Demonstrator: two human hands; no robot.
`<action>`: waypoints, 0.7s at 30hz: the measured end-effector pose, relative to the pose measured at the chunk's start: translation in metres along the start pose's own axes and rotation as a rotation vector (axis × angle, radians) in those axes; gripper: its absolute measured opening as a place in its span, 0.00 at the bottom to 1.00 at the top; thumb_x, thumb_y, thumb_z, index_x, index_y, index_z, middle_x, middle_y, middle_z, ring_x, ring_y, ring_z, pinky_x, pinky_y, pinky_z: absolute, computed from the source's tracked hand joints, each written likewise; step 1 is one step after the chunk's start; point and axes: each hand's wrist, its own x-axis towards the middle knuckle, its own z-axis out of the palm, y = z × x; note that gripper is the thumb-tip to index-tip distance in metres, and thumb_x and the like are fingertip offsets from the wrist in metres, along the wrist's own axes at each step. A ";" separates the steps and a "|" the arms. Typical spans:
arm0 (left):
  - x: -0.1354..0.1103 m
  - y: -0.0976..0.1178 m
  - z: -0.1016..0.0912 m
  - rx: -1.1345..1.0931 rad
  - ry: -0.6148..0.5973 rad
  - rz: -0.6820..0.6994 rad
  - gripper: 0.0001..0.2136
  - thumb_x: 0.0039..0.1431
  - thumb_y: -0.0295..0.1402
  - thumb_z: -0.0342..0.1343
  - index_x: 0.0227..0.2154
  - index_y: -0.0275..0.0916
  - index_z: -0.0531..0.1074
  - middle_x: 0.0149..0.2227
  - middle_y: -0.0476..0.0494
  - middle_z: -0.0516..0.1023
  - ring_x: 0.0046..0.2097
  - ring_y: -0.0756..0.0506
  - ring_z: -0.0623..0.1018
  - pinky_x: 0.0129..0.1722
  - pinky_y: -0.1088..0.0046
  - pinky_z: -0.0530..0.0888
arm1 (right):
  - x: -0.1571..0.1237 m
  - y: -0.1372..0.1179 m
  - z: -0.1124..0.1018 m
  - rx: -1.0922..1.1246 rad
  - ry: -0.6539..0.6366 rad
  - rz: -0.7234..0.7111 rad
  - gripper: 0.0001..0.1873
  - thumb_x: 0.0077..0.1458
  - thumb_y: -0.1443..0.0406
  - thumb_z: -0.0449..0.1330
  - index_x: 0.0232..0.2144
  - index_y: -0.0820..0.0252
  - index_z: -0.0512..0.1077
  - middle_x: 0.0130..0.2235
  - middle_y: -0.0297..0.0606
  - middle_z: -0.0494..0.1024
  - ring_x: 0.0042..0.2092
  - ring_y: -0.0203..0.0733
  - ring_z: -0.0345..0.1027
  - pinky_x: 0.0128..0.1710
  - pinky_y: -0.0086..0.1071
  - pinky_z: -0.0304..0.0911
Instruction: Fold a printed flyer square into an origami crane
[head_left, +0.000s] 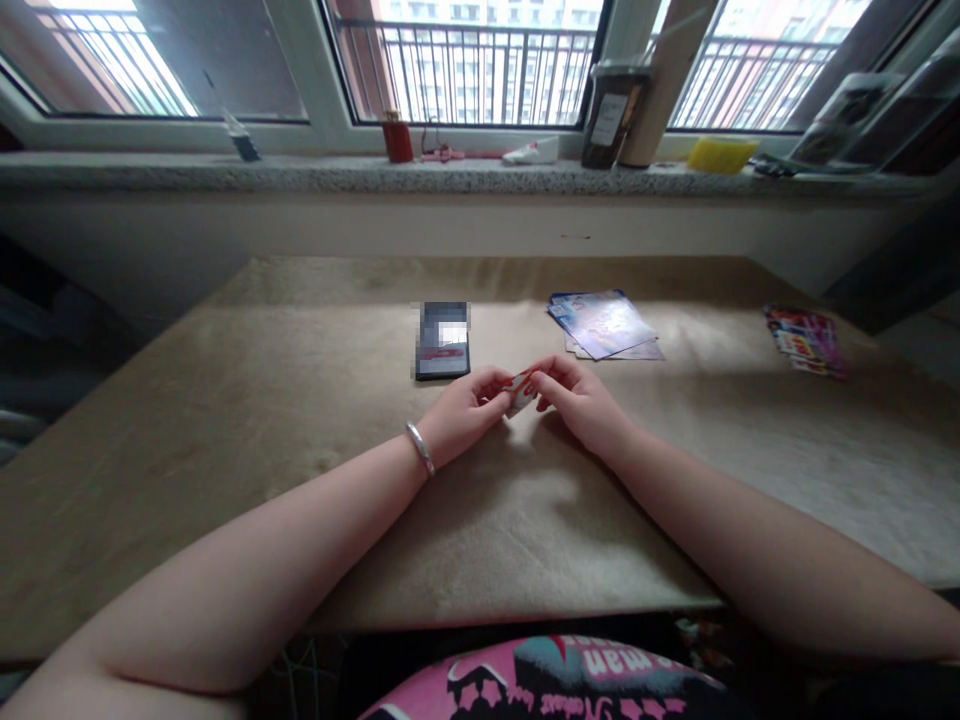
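Observation:
My left hand [466, 410] and my right hand [577, 400] meet over the middle of the table [225, 420]. Both pinch a small red and white packet [520, 392] between their fingertips, held just above the tabletop. A silver bracelet [421, 449] rings my left wrist. A dark phone [442, 340] lies flat just beyond my left hand. A small stack of shiny cards [604, 325] lies beyond my right hand.
A colourful pack of cards [806, 340] lies near the table's right edge. The stone windowsill [300, 175] behind holds a red cup [397, 138], a dark jar [611, 115], a yellow sponge [721, 154] and other small items.

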 end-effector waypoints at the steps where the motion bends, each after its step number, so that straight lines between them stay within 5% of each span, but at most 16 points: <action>1: 0.000 -0.001 0.000 -0.022 0.000 0.001 0.10 0.52 0.35 0.55 0.37 0.36 0.68 0.33 0.46 0.75 0.33 0.51 0.73 0.33 0.76 0.68 | 0.000 -0.001 0.000 0.010 0.005 0.014 0.14 0.48 0.53 0.58 0.28 0.58 0.66 0.27 0.31 0.71 0.28 0.33 0.64 0.28 0.28 0.61; 11: 0.000 -0.003 -0.001 -0.175 0.043 0.013 0.17 0.54 0.43 0.57 0.38 0.39 0.58 0.31 0.48 0.73 0.30 0.52 0.73 0.30 0.76 0.69 | 0.003 0.001 -0.004 0.309 0.015 0.197 0.16 0.40 0.55 0.64 0.24 0.58 0.65 0.25 0.30 0.73 0.26 0.31 0.66 0.26 0.25 0.59; 16: -0.003 0.001 -0.001 0.148 0.225 0.188 0.08 0.55 0.36 0.56 0.33 0.38 0.64 0.39 0.44 0.66 0.38 0.50 0.71 0.28 0.79 0.70 | 0.002 -0.001 -0.002 0.315 0.011 0.229 0.16 0.39 0.55 0.66 0.22 0.60 0.66 0.24 0.31 0.74 0.26 0.31 0.66 0.26 0.25 0.60; 21: -0.004 0.005 -0.004 0.407 0.220 0.296 0.07 0.56 0.35 0.56 0.32 0.37 0.70 0.39 0.43 0.66 0.34 0.52 0.69 0.27 0.79 0.69 | 0.001 -0.003 0.000 0.333 0.052 0.197 0.18 0.40 0.53 0.66 0.23 0.59 0.67 0.28 0.31 0.76 0.29 0.31 0.68 0.27 0.25 0.62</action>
